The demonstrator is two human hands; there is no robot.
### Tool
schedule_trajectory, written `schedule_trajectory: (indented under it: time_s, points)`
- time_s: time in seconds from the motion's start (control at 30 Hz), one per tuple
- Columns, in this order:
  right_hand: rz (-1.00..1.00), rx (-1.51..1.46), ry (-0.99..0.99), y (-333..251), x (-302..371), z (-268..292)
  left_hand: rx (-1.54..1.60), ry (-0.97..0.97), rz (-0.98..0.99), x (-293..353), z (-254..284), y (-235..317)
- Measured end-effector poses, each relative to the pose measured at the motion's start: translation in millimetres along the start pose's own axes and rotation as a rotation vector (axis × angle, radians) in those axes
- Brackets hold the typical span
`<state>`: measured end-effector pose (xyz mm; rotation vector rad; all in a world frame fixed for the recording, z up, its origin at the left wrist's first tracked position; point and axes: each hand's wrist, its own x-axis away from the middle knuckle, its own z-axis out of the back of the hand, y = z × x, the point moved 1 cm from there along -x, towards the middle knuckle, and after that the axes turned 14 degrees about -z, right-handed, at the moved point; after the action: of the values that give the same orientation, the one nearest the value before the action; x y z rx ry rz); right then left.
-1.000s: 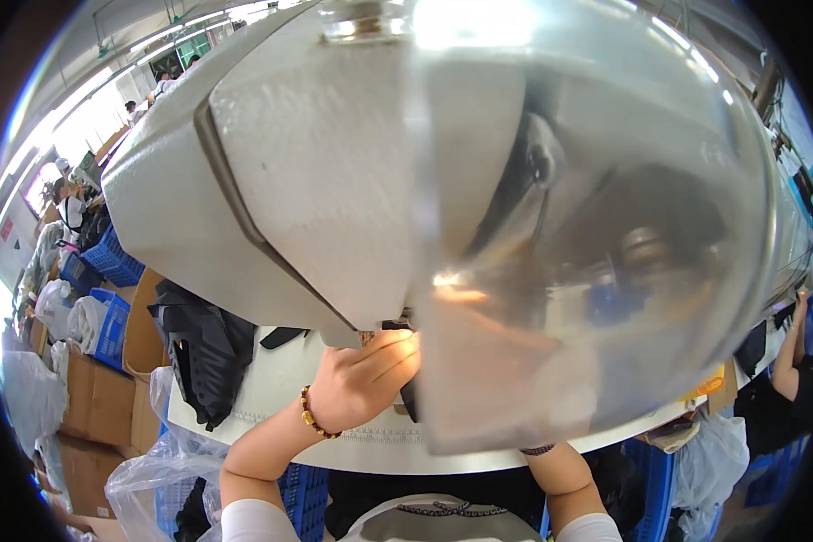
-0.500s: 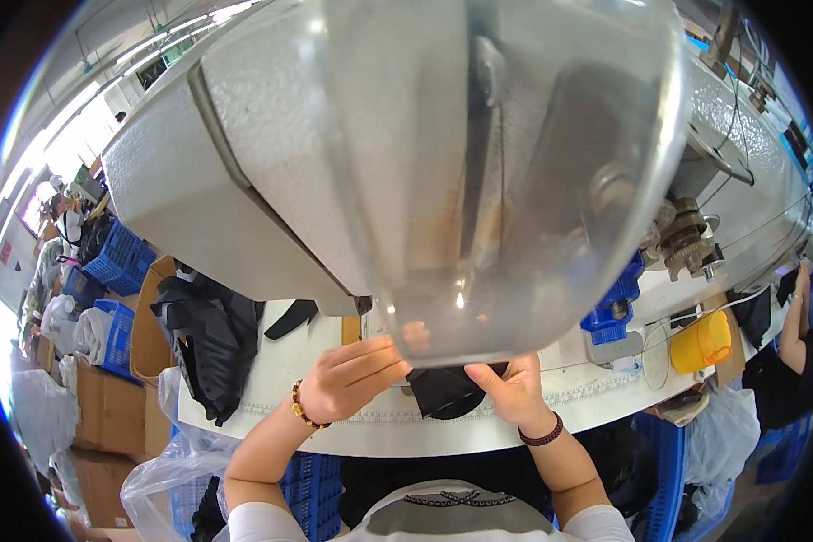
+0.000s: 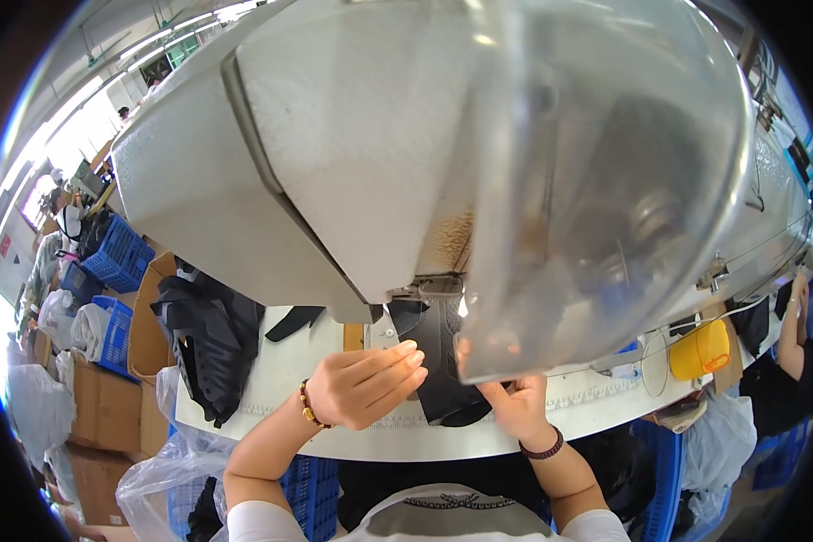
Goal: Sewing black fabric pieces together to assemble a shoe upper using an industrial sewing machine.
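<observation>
A black piece of sheet material [image 3: 444,379] with stitch lines lies under the working end of a pale sewing machine [image 3: 361,117] and reaches toward me over the white table. My left hand [image 3: 366,384] is at its left edge, fingers bent and pressed together; the thumb is hidden, and I cannot make out anything in them. At the piece's right edge is my right hand [image 3: 519,408], thumb on the edge and fingers curled, seemingly gripping it. A clear curved shield [image 3: 605,208] on the machine blurs the area above my right hand.
A small black strip [image 3: 294,322] and stacked black shaped pieces [image 3: 208,339] lie left on the white table [image 3: 271,402]. A yellow container [image 3: 698,350] stands right. Cartons [image 3: 108,406] and blue crates [image 3: 117,253] are far left. Another person's arm [image 3: 793,330] shows far right.
The machine and its shield appear farther right in view, so the machine's working end and more of the black piece show. My left hand has come down slightly, its fingertips now clear of the shield.
</observation>
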<state>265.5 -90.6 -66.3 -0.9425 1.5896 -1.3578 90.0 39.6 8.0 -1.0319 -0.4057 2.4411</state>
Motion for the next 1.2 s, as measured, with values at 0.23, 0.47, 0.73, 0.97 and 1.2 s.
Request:
schedule_trajectory:
  time_s: [0.23, 0.47, 0.73, 0.97, 1.2]
  points:
    - [-0.202, -0.343, -0.051, 5.1, 4.3, 0.0, 0.048, -0.061, 0.018, -7.1, 7.0, -4.7]
    - [-0.024, 0.189, 0.071, 12.9, -10.6, 5.5, 0.026, -0.091, 0.08, -4.9, 3.4, -13.8]
    - [0.039, 0.177, 0.053, 39.4, -25.2, 10.2, -0.024, -0.147, 0.11, -5.4, 3.2, -27.6]
    - [0.224, 0.3, 0.12, 33.0, -48.4, 16.2, 0.169, -0.197, 0.266, -4.1, 0.0, -39.1]
    - [0.265, 0.325, 0.21, -21.6, -60.9, 9.3, -0.011, -0.282, 0.165, 5.2, -14.8, -38.6]
